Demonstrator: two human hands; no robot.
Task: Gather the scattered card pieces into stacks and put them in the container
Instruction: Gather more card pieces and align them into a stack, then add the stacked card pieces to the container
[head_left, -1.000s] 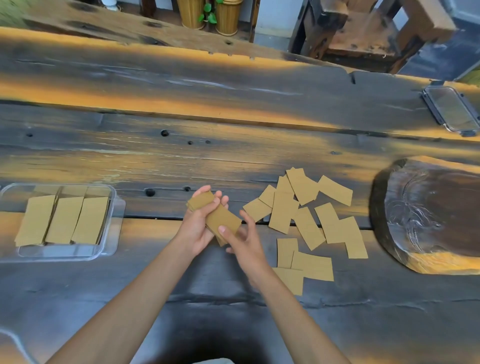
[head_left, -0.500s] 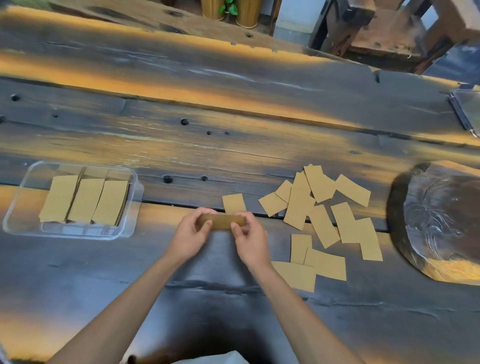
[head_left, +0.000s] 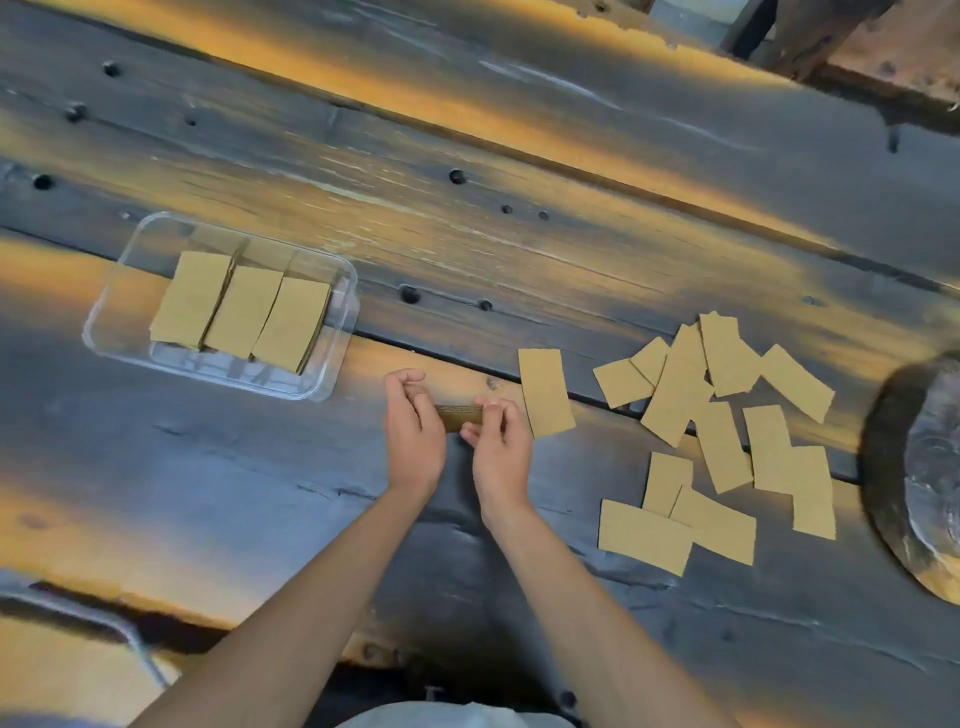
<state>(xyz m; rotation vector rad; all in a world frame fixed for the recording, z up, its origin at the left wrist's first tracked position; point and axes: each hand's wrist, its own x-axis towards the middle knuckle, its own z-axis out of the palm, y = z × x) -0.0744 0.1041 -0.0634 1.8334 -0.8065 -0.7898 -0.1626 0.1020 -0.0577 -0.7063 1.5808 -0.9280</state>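
A small stack of tan card pieces stands on its edge on the wooden table, squeezed between my left hand and my right hand. One loose card lies just right of my right hand. Several scattered card pieces cover the table further right, some overlapping. A clear plastic container sits to the left of my hands and holds three leaning stacks of cards.
A dark round wooden slab lies at the right edge, next to the scattered cards. The table's near edge runs below my forearms. A wooden chair stands beyond the far edge.
My hands brought the gathered cards down from a loose hold to the table and now square them on edge. One card now lies beside my right hand. The view tilted down.
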